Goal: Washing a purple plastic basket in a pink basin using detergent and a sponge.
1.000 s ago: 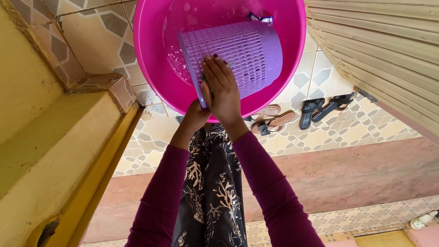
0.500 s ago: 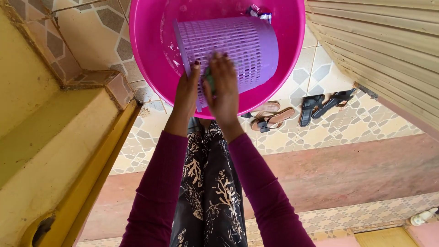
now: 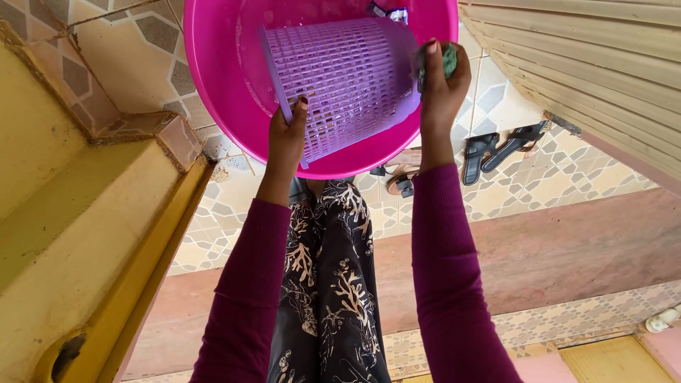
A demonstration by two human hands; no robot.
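Right hand (image 3: 441,89) moved to basket (image 3: 344,81) base, gripping sponge (image 3: 448,59); left hand (image 3: 287,138) grips rim

Home washing spot, patterned floor tiles (image 3: 496,85), sandals (image 3: 500,145) by a door, pink washbasin (image 3: 213,78)
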